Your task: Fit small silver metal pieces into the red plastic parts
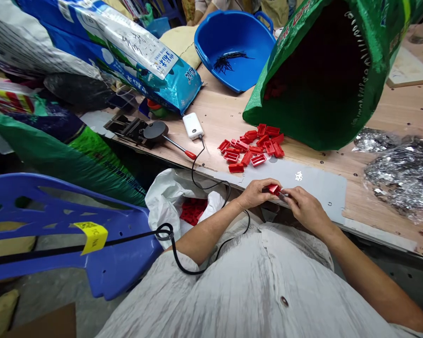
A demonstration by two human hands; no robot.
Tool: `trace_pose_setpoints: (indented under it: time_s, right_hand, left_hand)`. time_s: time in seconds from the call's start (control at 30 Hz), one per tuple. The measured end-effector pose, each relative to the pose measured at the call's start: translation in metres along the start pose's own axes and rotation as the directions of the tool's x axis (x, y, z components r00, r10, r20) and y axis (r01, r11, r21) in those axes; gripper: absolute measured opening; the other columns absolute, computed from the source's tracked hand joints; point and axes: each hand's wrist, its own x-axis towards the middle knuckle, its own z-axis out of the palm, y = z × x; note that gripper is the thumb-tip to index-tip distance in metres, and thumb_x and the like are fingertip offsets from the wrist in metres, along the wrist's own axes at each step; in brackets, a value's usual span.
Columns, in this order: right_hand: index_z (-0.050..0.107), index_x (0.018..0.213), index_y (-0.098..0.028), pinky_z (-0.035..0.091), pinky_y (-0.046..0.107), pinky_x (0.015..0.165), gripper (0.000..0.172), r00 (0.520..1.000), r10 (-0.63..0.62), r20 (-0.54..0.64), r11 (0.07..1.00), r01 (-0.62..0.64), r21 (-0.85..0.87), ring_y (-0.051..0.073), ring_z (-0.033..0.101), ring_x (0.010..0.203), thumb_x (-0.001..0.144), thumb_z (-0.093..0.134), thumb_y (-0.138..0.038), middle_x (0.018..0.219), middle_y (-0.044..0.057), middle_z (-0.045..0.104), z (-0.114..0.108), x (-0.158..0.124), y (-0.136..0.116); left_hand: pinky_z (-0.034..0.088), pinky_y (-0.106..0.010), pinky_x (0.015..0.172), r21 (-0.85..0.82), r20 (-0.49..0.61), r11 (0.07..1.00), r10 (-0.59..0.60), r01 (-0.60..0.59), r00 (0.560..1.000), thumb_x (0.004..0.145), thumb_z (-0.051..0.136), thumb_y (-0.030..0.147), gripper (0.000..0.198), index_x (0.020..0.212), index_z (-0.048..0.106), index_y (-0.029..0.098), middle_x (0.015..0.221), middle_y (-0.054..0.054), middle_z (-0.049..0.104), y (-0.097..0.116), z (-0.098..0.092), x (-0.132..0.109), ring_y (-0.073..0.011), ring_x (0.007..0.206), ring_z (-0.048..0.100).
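My left hand (255, 193) is closed around a small red plastic part (274, 188) at the table's near edge. My right hand (305, 206) meets it from the right, fingers pinched at the same part, possibly with a small metal piece I cannot make out. A pile of several red plastic parts (254, 144) lies on the wooden table (225, 110) just beyond my hands. A white bag (169, 192) holding more red parts (193, 210) hangs open below the table edge to my left.
A big green woven sack (380, 70) lies open on the table behind the pile. A blue basin (232, 44) with dark thin pieces stands farther back. Clear bags of shiny metal bits (402, 173) lie right. A white power bank (192, 126), a blue chair (74, 225) and sacks sit left.
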Motion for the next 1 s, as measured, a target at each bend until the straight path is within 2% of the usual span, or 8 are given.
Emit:
trace_pose_setpoints:
  time_s: [0.17, 0.33, 0.43, 0.63, 0.8, 1.0]
  right_hand:
    - [0.057, 0.119, -0.022, 0.050, 0.035, 0.081, 0.027, 0.996, 0.008, -0.093, 0.999, -0.004, 0.050, 0.021, 0.063, 0.092, 0.099, 0.041, -0.029, 0.102, 0.008, 0.062, -0.010, -0.006, 0.007]
    - [0.059, 0.115, -0.024, 0.050, 0.034, 0.079, 0.023, 0.999, -0.009, -0.042, 1.000, 0.008, -0.014, 0.021, 0.064, 0.095, 0.098, 0.045, -0.027, 0.108, 0.006, 0.066, -0.008, -0.007, 0.004]
    - [0.063, 0.108, -0.025, 0.050, 0.032, 0.072, 0.021, 0.999, -0.031, -0.027, 0.994, 0.028, -0.108, 0.020, 0.066, 0.092, 0.097, 0.046, -0.026, 0.106, 0.004, 0.068, -0.004, -0.003, 0.002]
    - [0.066, 0.109, -0.028, 0.042, 0.028, 0.058, 0.024, 0.998, -0.058, 0.025, 0.956, 0.063, -0.287, 0.018, 0.066, 0.084, 0.096, 0.046, -0.024, 0.100, 0.004, 0.069, -0.005, 0.007, -0.001]
    - [0.067, 0.103, -0.025, 0.035, 0.030, 0.057, 0.023, 0.989, -0.067, 0.129, 0.897, 0.116, -0.427, 0.018, 0.062, 0.074, 0.096, 0.046, -0.020, 0.090, 0.006, 0.067, -0.015, 0.016, -0.013]
    - [0.065, 0.098, -0.021, 0.033, 0.029, 0.060, 0.021, 0.944, -0.091, 0.317, 0.822, 0.250, -0.512, 0.017, 0.062, 0.079, 0.093, 0.045, -0.013, 0.090, 0.004, 0.065, -0.033, 0.029, -0.022]
  left_hand:
    - [0.047, -0.027, 0.087, -0.055, -0.030, 0.998, -0.021, 0.020, 0.999, 0.072, 0.078, 0.033, 0.040, 0.107, 0.067, 0.016, 0.099, -0.005, 0.070, -0.002, 0.001, 0.001, -0.0161, 0.089, 0.064]
    - [0.047, -0.027, 0.090, -0.001, -0.069, 1.000, 0.009, -0.009, 0.998, 0.072, 0.078, 0.030, 0.039, 0.107, 0.069, 0.016, 0.102, -0.005, 0.071, 0.005, 0.004, 0.001, -0.0175, 0.095, 0.065]
    - [0.047, -0.028, 0.094, 0.047, -0.079, 0.999, 0.023, -0.019, 0.997, 0.073, 0.077, 0.027, 0.039, 0.110, 0.069, 0.017, 0.107, -0.006, 0.072, 0.007, 0.006, 0.000, -0.0189, 0.100, 0.065]
    - [0.049, -0.030, 0.094, 0.108, -0.080, 0.991, 0.086, -0.077, 0.993, 0.075, 0.075, 0.025, 0.041, 0.114, 0.069, 0.017, 0.110, -0.008, 0.072, 0.004, 0.009, 0.000, -0.0205, 0.101, 0.067]
    - [0.050, -0.030, 0.093, 0.156, -0.093, 0.982, 0.123, -0.107, 0.988, 0.075, 0.076, 0.024, 0.041, 0.115, 0.068, 0.017, 0.109, -0.008, 0.072, 0.003, 0.010, -0.001, -0.0201, 0.100, 0.067]
    - [0.050, -0.031, 0.093, 0.190, -0.119, 0.972, 0.159, -0.134, 0.980, 0.076, 0.075, 0.025, 0.040, 0.115, 0.067, 0.019, 0.109, -0.008, 0.072, 0.002, 0.014, -0.004, -0.0199, 0.100, 0.068]
